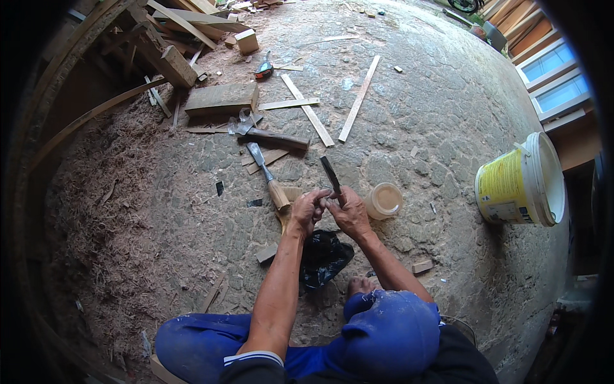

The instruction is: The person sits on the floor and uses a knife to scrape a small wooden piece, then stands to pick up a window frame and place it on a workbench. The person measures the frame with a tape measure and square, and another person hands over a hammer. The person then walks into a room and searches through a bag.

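Observation:
My right hand (350, 212) is closed around a narrow, dark, flat bar (330, 173) that points up and away from me. Close beside it, my left hand (308, 210) has its fingers curled in, and the fingertips of both hands meet. Whatever the left fingers pinch is hidden. A chisel (256, 155) with a wooden handle lies just left of my left hand. Below the hands, a crumpled black plastic bag (325, 259) rests on the ground. A round lidded plastic tub (385, 200) stands right of my right hand. Farther off lies a hammer (276, 137) with a wooden handle.
A thick wooden block (220, 99), a tape measure (263, 68) and thin wooden strips (359, 99) lie ahead. Wood shavings (115, 243) cover the left ground, below stacked timber (179, 67). At the right stands a yellow and white bucket (511, 182).

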Available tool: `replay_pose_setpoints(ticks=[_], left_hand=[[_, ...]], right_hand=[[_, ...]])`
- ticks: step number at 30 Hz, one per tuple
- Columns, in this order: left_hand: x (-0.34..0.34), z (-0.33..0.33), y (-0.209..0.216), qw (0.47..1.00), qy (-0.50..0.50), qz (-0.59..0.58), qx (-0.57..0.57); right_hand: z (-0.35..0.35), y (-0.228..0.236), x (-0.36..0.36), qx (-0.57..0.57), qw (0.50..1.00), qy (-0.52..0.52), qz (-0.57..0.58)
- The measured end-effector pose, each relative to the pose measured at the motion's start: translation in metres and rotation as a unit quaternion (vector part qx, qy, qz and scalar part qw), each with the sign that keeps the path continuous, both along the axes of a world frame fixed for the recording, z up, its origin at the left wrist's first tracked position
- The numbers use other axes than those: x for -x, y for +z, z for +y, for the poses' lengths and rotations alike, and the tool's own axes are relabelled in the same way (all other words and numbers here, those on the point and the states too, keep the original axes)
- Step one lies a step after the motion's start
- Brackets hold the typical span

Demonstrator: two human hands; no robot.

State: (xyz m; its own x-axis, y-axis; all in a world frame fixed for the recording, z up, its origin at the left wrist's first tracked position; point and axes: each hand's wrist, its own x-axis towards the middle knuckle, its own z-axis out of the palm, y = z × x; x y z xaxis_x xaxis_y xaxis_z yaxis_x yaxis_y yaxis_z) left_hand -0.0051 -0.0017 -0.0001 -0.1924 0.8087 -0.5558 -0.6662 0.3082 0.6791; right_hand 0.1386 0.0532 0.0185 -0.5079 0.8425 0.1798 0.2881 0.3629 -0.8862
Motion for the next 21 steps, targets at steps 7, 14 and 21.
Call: replay_pose_setpoints(ticks=[7, 14, 21], left_hand=[[-0.008, 0.004, -0.002, 0.998, -0.034, 0.050, -0.019], [-0.014, 0.006, 0.000, 0.997, -0.019, 0.079, -0.016], [-0.014, 0.005, -0.002, 0.997, -0.026, 0.069, -0.024]], right_hand=[[0.002, 0.006, 0.006, 0.024, 0.997, -0.006, -0.070], [0.005, 0.003, 0.004, 0.026, 0.999, -0.004, -0.037], [0.007, -0.003, 0.005, 0.072, 0.995, -0.035, -0.052]])
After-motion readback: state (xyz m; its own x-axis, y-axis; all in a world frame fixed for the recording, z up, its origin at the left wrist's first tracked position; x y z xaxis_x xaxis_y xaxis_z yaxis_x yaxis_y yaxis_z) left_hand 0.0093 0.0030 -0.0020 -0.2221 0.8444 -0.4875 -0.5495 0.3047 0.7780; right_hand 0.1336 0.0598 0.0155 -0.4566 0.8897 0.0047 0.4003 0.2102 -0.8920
